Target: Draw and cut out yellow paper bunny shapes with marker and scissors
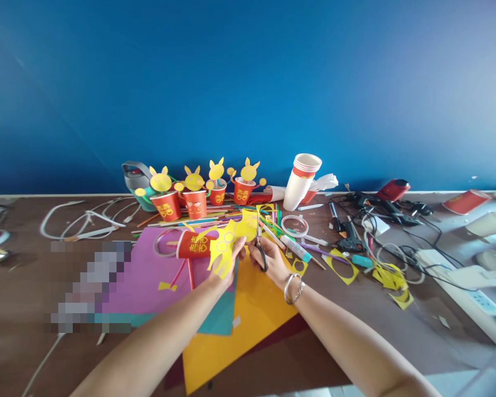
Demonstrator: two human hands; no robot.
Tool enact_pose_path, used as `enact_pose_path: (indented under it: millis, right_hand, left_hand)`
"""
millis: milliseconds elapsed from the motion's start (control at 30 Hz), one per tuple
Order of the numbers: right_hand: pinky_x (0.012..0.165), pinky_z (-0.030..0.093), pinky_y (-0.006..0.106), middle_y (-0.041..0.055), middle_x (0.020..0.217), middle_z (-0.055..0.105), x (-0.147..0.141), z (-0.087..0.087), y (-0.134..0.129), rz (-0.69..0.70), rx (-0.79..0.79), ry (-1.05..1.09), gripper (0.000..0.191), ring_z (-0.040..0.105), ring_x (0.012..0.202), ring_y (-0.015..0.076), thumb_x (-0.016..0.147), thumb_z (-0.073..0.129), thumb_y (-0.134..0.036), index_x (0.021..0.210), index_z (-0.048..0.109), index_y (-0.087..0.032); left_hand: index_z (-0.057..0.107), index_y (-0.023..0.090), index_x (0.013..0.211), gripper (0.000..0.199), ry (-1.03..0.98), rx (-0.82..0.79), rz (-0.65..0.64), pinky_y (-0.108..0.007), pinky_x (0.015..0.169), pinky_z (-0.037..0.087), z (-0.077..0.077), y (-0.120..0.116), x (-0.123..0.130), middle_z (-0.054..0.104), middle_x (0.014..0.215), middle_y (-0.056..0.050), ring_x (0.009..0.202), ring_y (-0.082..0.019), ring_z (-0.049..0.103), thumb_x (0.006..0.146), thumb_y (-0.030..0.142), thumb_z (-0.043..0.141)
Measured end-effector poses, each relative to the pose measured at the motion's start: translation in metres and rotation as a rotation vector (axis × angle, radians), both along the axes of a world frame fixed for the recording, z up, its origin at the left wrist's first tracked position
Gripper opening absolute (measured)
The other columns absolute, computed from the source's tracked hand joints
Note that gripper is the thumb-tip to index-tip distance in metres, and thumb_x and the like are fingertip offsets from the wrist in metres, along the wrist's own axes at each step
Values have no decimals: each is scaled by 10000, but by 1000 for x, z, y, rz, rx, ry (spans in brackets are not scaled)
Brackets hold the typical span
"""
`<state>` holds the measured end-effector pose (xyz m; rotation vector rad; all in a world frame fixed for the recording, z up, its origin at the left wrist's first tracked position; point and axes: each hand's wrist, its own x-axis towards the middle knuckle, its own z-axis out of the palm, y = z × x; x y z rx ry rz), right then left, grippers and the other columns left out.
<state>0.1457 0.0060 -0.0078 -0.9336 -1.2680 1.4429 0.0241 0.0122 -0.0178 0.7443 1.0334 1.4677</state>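
Observation:
Pinched in my left hand (pixel 230 263) is a sheet of yellow paper (pixel 223 249) with rounded outlines and cut edges. My right hand (pixel 270 258) is closed round a pair of scissors (pixel 261 248) with dark handles. Its blades point away from me and meet the paper's right side. Below both hands lie purple paper (pixel 149 256), teal paper (pixel 221 317) and orange paper (pixel 248 314). A red paper cup (pixel 192 244) lies on its side left of my left hand. Whether the blades are closed is too small to tell.
Red cups with yellow rabbit-like heads (pixel 167 205) stand along the wall. Behind my right hand is a stack of white cups (pixel 300 184). Yellow offcuts (pixel 342 268), a glue gun (pixel 351 237), cables and a power strip (pixel 467 292) spread to the right. A jug (pixel 138 177) stands back left.

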Motion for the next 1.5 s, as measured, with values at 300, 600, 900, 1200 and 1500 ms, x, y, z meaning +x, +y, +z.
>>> enact_pose_path:
  millis: [300, 600, 900, 1200, 1500]
  right_hand:
    - [402, 284, 221, -66, 494, 439, 1, 4, -2, 0, -5, 1, 430, 404, 410, 78, 688, 666, -585, 769, 501, -196]
    - [393, 274, 213, -72, 485, 420, 2, 0, 0, -1, 7, -7, 388, 379, 402, 69, 703, 679, -543, 764, 518, -195]
    - [379, 250, 209, -77, 454, 410, 2, 2, 1, -6, 1, 0, 377, 352, 377, 61, 695, 693, -524, 739, 521, -192]
    - [368, 245, 203, -82, 448, 406, 5, 1, 2, -1, -22, -1, 346, 341, 362, 57, 691, 705, -484, 733, 524, -192]
    - [364, 231, 200, -79, 446, 405, 5, 1, 2, 8, -49, -12, 308, 329, 364, 55, 704, 699, -440, 731, 537, -180]
  left_hand:
    - [596, 167, 640, 247, -40, -4, -69, -235, 465, 349, 0, 3, -1, 496, 515, 36, 477, -78, 428, 654, 350, 762]
    - [606, 171, 645, 251, -11, -10, -35, -242, 445, 346, 1, 5, -2, 528, 541, 28, 463, -77, 428, 623, 353, 777]
    - [554, 188, 604, 247, -33, 7, -27, -261, 504, 410, -2, 9, -4, 499, 516, 39, 500, -100, 474, 636, 303, 770]
    - [545, 192, 600, 232, -38, -18, -6, -257, 496, 388, 4, 9, -5, 500, 518, 43, 489, -96, 468, 639, 266, 761]
    - [562, 193, 594, 232, -13, 13, 23, -241, 459, 367, 7, 6, -5, 519, 518, 36, 467, -86, 447, 633, 313, 757]
